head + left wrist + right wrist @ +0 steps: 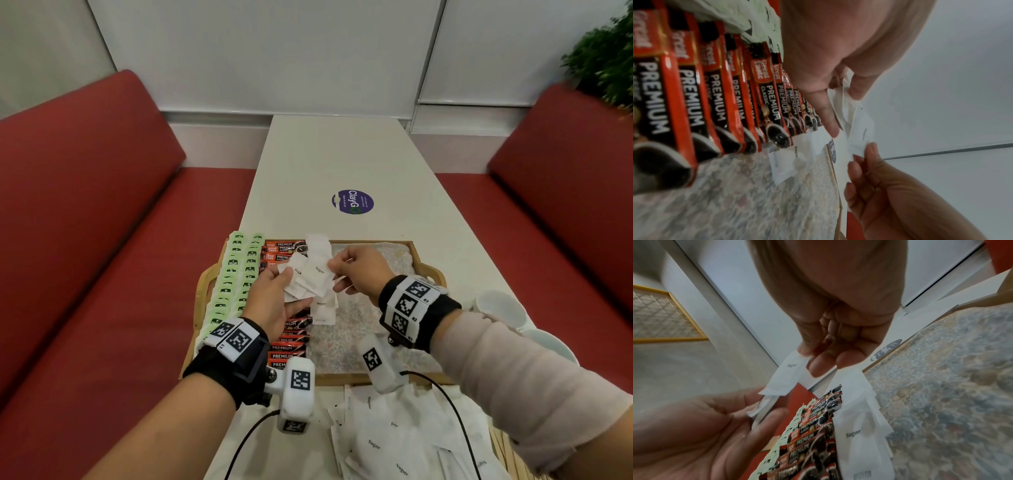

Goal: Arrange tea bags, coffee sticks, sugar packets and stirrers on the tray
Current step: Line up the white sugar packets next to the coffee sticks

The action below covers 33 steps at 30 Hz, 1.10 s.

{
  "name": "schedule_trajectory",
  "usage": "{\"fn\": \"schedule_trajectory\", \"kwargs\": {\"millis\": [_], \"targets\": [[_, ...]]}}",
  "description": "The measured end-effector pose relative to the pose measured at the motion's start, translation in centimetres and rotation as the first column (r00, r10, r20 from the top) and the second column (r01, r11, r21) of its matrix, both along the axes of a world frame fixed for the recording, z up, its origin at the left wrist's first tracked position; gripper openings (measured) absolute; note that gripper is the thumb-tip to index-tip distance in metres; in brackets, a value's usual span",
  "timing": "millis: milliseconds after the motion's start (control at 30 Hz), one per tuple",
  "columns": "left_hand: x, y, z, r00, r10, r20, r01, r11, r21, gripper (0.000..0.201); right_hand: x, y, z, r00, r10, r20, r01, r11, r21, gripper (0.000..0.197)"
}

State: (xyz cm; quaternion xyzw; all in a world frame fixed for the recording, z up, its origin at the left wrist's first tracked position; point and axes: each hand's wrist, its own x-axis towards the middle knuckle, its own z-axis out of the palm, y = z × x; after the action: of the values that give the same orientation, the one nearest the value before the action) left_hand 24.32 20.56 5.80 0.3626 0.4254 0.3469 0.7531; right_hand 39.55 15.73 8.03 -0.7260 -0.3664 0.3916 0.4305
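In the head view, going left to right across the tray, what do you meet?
Green tea bags → red coffee sticks → white sugar packets lying in a column → bare patterned tray liner → tray right rim.

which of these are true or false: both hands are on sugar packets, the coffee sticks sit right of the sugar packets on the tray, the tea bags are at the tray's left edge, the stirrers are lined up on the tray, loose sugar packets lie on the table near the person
1. Both hands are on sugar packets. True: the left hand holds a small stack and the right hand pinches one from it.
2. The coffee sticks sit right of the tray's sugar packets. False: they lie left of them.
3. The tea bags are at the tray's left edge. True.
4. Stirrers are lined up on the tray. False: none show there.
5. Loose sugar packets lie on the table near the person. True.
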Motion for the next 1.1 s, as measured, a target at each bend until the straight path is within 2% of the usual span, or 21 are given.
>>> {"fn": "schedule_trajectory", "kwargs": {"millis": [100, 167, 233, 367, 600, 733, 967, 1100], "targets": [[-0.5, 0.5, -0.2, 0.998, 0.052, -0.031, -0.051, 0.999, 0.018, 0.012, 0.6, 0.2, 0.3, 0.998, -0.040, 0.048, 0.040, 0.999, 0.006, 0.019], [-0.8, 0.8, -0.3, 0.996, 0.077, -0.039, -0.076, 0.997, 0.019, 0.013, 1.2, 0.1, 0.2, 0.990, -0.025, 0.138, 0.030, 0.999, -0.034, 0.017], [-1.1, 0.9, -0.3, 0.995, 0.086, -0.043, -0.085, 0.996, 0.016, 0.013, 1.6, -0.1, -0.1, 0.971, 0.052, 0.232, -0.022, 0.991, -0.129, 0.013], [-1.4, 1.0, -0.4, 0.995, 0.090, -0.041, -0.090, 0.996, 0.004, 0.015, 1.3, -0.4, -1.2, 0.925, 0.222, 0.310, -0.115, 0.937, -0.329, 0.009], [-1.6, 1.4, -0.4, 0.995, 0.091, -0.049, -0.091, 0.996, 0.007, 0.014, 0.0, 0.6, -1.8, 0.883, 0.327, 0.337, -0.149, 0.876, -0.458, 0.007], [-1.8, 1.5, -0.5, 0.995, 0.091, -0.043, -0.091, 0.996, 0.006, 0.012, 0.0, 1.3, -2.4, 0.858, 0.344, 0.380, -0.136, 0.867, -0.479, 0.017], [-1.8, 1.5, -0.8, 0.996, 0.081, -0.044, -0.082, 0.997, -0.013, 0.014, -0.3, 1.8, -3.1, 0.869, 0.298, 0.394, -0.108, 0.893, -0.436, 0.016], [-1.7, 1.5, -0.6, 0.997, 0.066, -0.048, -0.067, 0.998, -0.017, 0.013, -0.3, 1.9, -3.0, 0.821, 0.351, 0.451, -0.113, 0.874, -0.473, 0.013]]}}
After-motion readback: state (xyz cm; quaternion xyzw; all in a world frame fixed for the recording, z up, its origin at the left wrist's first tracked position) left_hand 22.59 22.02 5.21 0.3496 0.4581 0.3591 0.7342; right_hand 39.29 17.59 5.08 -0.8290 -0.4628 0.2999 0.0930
